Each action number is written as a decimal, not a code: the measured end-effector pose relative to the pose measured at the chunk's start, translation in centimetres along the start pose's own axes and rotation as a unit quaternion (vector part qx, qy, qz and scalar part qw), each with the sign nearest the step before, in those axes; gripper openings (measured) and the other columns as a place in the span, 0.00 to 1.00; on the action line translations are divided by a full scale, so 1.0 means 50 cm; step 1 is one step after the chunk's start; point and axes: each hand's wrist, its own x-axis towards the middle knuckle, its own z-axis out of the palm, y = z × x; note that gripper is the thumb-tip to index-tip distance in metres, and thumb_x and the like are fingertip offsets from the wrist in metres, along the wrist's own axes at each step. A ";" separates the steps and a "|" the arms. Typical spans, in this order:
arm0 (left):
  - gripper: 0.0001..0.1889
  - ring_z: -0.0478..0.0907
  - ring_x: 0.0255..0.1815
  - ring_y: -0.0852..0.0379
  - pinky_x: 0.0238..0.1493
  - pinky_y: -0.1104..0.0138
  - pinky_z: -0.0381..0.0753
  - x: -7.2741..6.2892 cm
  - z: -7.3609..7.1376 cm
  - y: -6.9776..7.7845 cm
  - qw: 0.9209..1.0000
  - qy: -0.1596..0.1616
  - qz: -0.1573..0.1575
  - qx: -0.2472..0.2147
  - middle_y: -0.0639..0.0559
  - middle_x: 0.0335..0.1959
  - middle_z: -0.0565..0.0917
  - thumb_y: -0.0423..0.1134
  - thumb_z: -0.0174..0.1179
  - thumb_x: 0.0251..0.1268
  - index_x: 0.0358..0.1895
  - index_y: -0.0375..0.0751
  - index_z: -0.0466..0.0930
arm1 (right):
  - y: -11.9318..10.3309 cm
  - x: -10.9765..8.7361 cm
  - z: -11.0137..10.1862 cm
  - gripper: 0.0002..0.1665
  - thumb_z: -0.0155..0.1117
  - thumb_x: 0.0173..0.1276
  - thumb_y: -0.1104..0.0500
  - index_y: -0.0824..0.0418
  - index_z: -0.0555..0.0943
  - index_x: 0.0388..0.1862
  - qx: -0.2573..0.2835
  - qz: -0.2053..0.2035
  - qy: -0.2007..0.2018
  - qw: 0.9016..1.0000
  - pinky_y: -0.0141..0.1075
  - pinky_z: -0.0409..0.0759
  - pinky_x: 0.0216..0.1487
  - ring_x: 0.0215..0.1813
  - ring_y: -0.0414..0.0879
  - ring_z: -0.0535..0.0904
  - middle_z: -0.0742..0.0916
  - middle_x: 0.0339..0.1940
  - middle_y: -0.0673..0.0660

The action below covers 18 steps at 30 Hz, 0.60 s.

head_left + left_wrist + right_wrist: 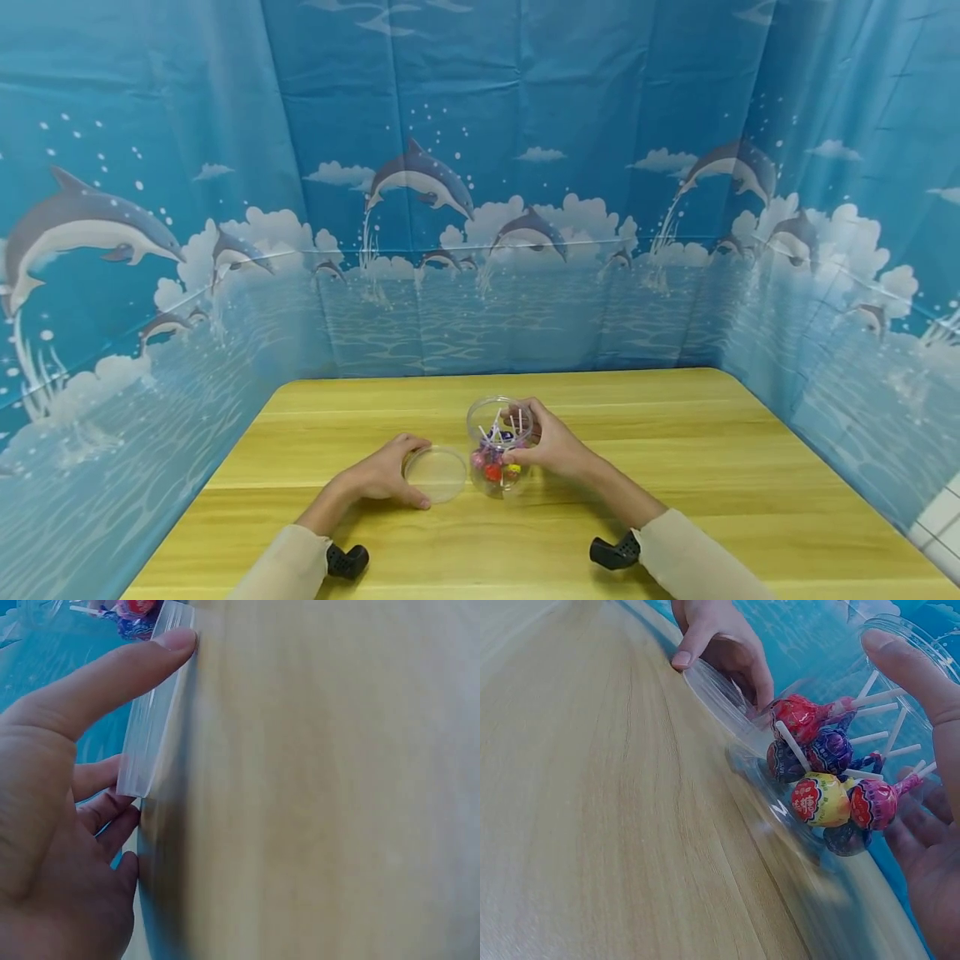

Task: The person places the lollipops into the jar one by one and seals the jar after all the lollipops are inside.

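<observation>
My left hand (388, 473) holds a clear round lid (437, 475) by its edge, thumb on the near side and fingers on the far side. In the left wrist view the lid (152, 731) lies low along the tabletop, thumb tip on its rim. Just to its right is an uncovered clear plastic jar (489, 490), upright. My right hand (553, 442) grips the jar from its right side, thumb in front and fingers behind. Inside are several wrapped lollipops (826, 796), red, yellow, pink and purple, their white sticks pointing up toward the mouth.
Both things are on a yellow wood-grain table (660, 467). A blue curtain (480, 317) printed with dolphins hangs behind it and along both sides. Black devices (347, 562) are strapped at both wrists, under pale sleeves.
</observation>
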 end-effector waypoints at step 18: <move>0.48 0.56 0.77 0.35 0.72 0.38 0.62 0.025 -0.047 0.074 0.990 0.052 0.024 -0.128 0.38 0.74 0.62 0.44 0.79 0.56 0.78 0.41 0.62 | 0.000 -0.004 0.000 0.45 0.78 0.65 0.62 0.68 0.63 0.74 0.000 0.004 0.004 1.000 0.52 0.72 0.70 0.72 0.59 0.73 0.77 0.70 0.64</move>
